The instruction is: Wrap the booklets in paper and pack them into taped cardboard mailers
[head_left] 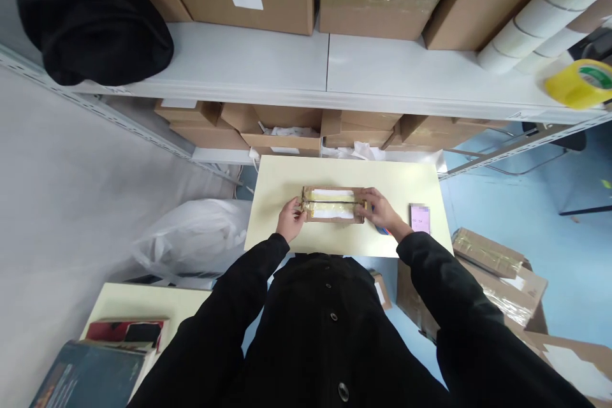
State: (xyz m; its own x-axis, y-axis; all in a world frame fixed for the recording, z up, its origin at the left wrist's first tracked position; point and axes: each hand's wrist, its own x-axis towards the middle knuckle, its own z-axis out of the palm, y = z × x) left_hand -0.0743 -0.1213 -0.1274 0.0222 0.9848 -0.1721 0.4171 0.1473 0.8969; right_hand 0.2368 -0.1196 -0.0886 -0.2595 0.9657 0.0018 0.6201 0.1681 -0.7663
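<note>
On pale table (287,172): left grip (290,218), right grip (381,209) each clasp one end of taped cardboard box (333,204)

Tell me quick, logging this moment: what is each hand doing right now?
Left hand: gripping the left end of the small taped cardboard box on the table.
Right hand: resting on the box's right end; grip cannot be told.

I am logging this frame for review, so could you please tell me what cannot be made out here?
- Head view: print on the white labels of the small taped cardboard parcel is too small.
- Fingertips of the left hand and right hand curl over the parcel ends; grip unclear.
- The pink card is blurred.
- The yellow tape roll is cut off by the right edge.
</note>
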